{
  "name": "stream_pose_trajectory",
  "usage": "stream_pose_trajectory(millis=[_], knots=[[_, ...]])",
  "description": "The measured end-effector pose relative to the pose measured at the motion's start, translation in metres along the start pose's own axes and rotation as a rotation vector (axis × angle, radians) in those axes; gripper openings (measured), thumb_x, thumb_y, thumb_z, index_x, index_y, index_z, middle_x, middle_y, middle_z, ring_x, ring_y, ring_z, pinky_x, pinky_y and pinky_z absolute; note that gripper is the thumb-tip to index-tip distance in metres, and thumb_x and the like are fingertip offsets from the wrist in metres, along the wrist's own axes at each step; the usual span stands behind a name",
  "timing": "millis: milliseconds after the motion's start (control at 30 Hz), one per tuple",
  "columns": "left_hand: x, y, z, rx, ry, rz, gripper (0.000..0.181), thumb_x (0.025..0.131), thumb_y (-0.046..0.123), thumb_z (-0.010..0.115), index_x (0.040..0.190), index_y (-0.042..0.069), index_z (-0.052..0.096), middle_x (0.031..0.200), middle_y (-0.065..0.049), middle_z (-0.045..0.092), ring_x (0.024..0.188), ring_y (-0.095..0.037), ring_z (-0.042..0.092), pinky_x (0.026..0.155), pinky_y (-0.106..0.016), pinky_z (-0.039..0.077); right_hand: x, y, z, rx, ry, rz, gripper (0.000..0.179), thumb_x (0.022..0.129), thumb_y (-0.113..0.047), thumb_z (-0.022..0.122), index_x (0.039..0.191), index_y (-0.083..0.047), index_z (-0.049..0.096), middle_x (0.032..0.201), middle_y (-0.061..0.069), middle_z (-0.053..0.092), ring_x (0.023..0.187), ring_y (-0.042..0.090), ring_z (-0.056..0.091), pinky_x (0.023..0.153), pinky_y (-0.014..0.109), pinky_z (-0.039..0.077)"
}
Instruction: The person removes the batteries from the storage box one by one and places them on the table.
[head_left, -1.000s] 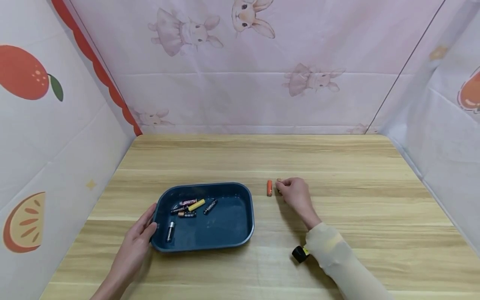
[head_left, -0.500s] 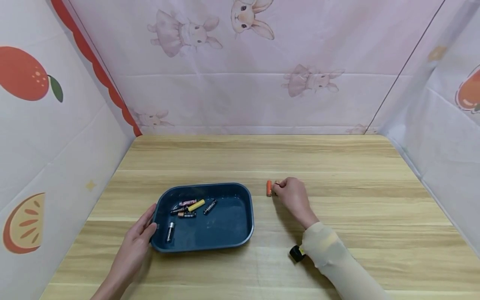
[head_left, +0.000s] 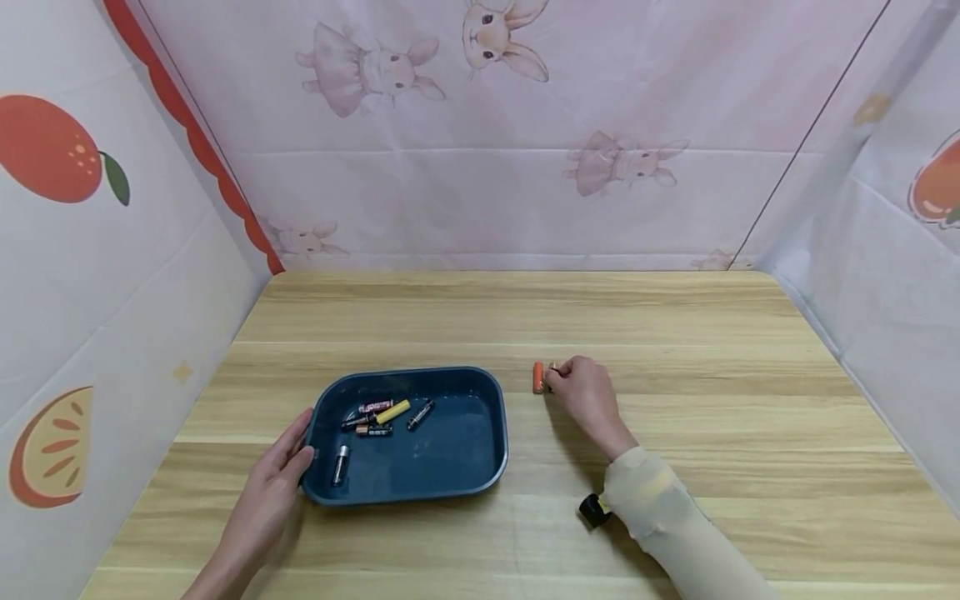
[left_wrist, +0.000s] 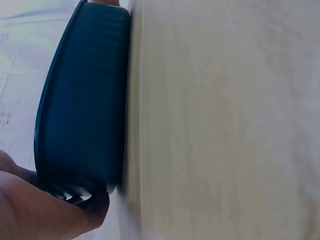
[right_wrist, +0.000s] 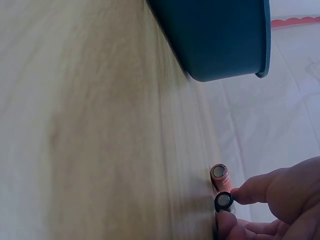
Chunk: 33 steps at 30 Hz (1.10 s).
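Observation:
On the left, my left hand [head_left: 266, 487] holds the short end of a dark blue tray [head_left: 435, 458], thumb at the rim and fingers along the outer wall. Inside the tray lie several batteries, among them a yellow one [head_left: 393, 411] and a silver-topped black one [head_left: 341, 464]. To the tray's right, my right hand [head_left: 588, 398] pinches a dark battery [right_wrist: 224, 201] with a copper-coloured end between thumb and fingers. An orange battery [head_left: 538, 377] lies right beside it on the table; in the right wrist view their round ends are side by side.
A black band-like piece with a bit of yellow [head_left: 595, 510] shows at the right sleeve [head_left: 652, 492]. The wood-grain table [head_left: 750, 400] is bordered at the back and sides by printed cloth [head_left: 480, 200].
My right hand has shifted slightly left with the dark battery, closing the gap to the orange battery, then stayed nearly still. My left hand and the tray hold their place.

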<state>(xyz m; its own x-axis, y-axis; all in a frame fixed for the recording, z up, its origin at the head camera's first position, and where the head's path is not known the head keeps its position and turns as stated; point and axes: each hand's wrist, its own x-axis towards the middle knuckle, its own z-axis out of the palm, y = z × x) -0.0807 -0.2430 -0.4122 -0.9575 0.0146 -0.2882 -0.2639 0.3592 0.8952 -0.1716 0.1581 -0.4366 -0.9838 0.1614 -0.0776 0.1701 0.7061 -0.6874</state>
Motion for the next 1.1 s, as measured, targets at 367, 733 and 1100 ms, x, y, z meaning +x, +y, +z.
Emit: stream_pose_trajectory(millis=[367,733,1100], knots=[[-0.002,0.001,0.0,-0.001,0.01,0.003,0.058,0.113,0.012,0.03,0.167,0.012,0.008,0.173,-0.008,0.005,0.157,-0.027,0.005,0.125,-0.051,0.015,-0.007,-0.018,-0.018,0.158,0.047,-0.124,0.028,0.1,-0.022,0.065,0.11,0.003,0.071,0.095,0.014,0.07,0.075,0.023,0.063,0.06,0.027,0.049],[-0.002,0.001,0.0,-0.014,0.013,0.0,0.057,0.113,0.013,0.03,0.167,0.013,0.01,0.173,-0.007,0.006,0.157,-0.026,0.006,0.125,-0.051,0.016,-0.009,-0.096,-0.055,0.526,-0.374,-0.259,0.034,0.104,-0.022,0.065,0.13,-0.001,0.066,0.116,0.014,0.071,0.101,0.028,0.068,0.086,0.038,0.06],[-0.002,-0.004,0.0,-0.035,0.007,0.047,0.057,0.113,0.009,0.031,0.167,0.01,0.011,0.173,-0.009,0.007,0.157,-0.026,0.006,0.125,-0.05,0.013,-0.012,-0.124,0.012,0.659,-0.621,-0.154,0.027,0.104,-0.011,0.062,0.124,0.005,0.068,0.112,0.016,0.072,0.096,0.026,0.071,0.084,0.036,0.061]])
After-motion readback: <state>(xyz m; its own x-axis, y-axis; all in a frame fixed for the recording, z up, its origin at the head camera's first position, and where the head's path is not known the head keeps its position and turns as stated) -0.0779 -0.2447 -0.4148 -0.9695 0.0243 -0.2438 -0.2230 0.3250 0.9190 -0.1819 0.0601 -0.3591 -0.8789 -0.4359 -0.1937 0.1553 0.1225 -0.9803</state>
